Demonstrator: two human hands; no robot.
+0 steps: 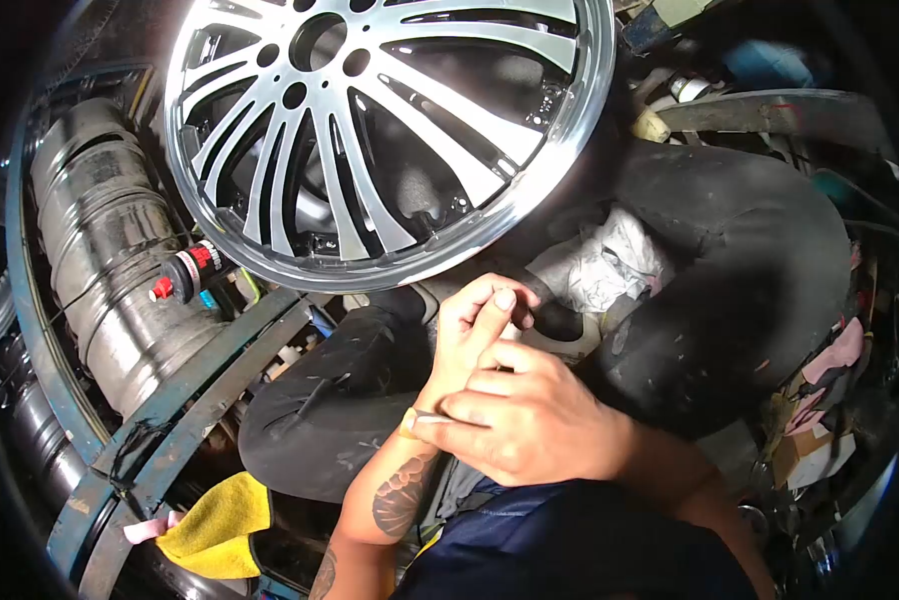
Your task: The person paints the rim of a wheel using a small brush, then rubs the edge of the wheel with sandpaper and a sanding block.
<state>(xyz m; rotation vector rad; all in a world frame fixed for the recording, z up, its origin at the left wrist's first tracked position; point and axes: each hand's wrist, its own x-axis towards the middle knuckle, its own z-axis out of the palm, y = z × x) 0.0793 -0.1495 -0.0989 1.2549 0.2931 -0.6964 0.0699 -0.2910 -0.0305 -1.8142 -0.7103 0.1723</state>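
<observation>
My left hand (477, 318) is closed, thumb pressed against its curled fingers. Anything inside it is hidden. Just below, my right hand (535, 415) is also closed, its curled fingers over my left wrist and the base of that hand. A small yellowish band or strip (408, 424) shows beside the right fingertips at the left wrist; I cannot tell whether they grip it. Above both hands is a silver-and-black alloy wheel rim (475, 240) with many spokes, apart from my fingers. A crumpled white cloth or wrapper (615, 262) lies between the legs, right of my left hand.
A blue metal frame (185, 405) runs along the left, with a stacked shiny metal cylinder (120, 260) behind it. A dark bottle with a red cap (192, 270) rests there. A yellow cloth (220, 525) hangs low left. Clutter and a small carton (813, 455) lie right.
</observation>
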